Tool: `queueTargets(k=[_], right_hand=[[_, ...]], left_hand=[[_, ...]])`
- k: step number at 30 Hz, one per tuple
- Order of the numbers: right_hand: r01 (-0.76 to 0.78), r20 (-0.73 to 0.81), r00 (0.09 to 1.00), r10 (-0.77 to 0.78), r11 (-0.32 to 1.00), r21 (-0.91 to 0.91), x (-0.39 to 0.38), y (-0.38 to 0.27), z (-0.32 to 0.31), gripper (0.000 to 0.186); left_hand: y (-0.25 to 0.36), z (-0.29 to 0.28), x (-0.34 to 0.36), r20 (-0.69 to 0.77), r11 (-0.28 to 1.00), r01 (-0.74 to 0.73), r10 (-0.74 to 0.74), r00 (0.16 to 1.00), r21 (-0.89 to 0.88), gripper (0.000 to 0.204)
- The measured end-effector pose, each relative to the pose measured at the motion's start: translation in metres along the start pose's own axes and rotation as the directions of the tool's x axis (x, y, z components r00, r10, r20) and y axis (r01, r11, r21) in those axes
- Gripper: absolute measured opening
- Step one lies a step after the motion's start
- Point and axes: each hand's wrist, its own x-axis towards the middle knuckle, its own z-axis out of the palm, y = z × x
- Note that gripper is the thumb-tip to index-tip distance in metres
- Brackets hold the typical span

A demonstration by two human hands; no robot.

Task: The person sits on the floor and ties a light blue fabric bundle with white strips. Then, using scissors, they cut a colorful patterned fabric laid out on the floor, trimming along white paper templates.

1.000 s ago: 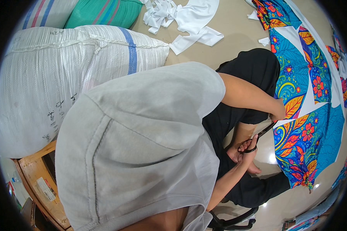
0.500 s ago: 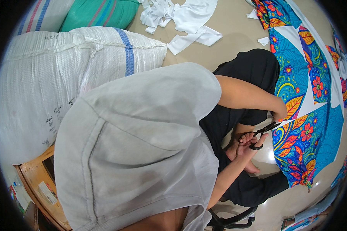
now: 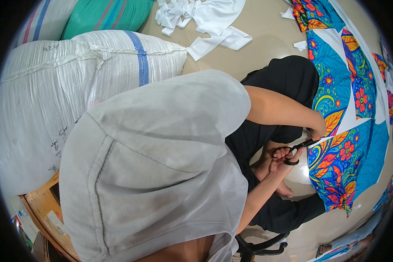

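My right hand [image 3: 285, 158] is closed around the looped handles of a pair of black scissors [image 3: 302, 145]. Their blades point at the edge of a brightly printed cloth [image 3: 346, 150], blue with orange leaves and red flowers. Just above the blade tips, my left hand [image 3: 318, 129] is bent down at a narrow white-edged part of the cloth and appears to grip it; its fingertips are mostly hidden. White gaps [image 3: 348, 117] show between the printed parts. The cloth spreads over the floor beside my black-trousered legs [image 3: 288, 83].
White fabric scraps [image 3: 220, 37] lie on the beige floor. Large woven sacks, one white [image 3: 43, 100] and one green [image 3: 109, 17], stand at the upper left. A wooden piece of furniture [image 3: 46, 214] is at the lower left, and a black chair base [image 3: 262, 246] at the bottom.
The scissor handles have come closer together, and the right hand has shifted slightly up toward the cloth. My left hand stays at nearly the same place on the cloth.
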Motion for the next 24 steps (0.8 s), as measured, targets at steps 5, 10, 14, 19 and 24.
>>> queueTargets(k=[5,10,14,19,24], right_hand=[[0.045,-0.043,0.998,-0.046,0.999,-0.023,-0.002,0.001,0.005,0.062],[0.053,-0.063,0.996,-0.056,0.998,-0.039,0.003,0.005,0.002,0.060],[0.068,-0.068,0.995,-0.071,0.997,-0.041,0.005,0.007,-0.001,0.057],[0.087,-0.070,0.994,-0.089,0.996,-0.033,0.002,0.007,0.000,0.052],[0.121,-0.052,0.991,-0.125,0.990,-0.070,0.004,0.009,0.000,0.052]], left_hand=[[0.002,0.005,0.008,0.006,0.999,0.039,-0.039,0.999,-0.003,0.035],[0.002,0.003,-0.003,0.006,0.998,0.055,-0.055,0.998,0.013,0.035],[0.002,0.000,-0.007,-0.008,0.998,0.060,-0.060,0.998,0.001,0.031],[0.004,-0.002,-0.010,0.005,0.999,0.039,-0.039,0.999,0.033,0.026],[0.001,0.000,-0.010,-0.004,0.998,0.034,-0.034,0.999,0.044,0.025]])
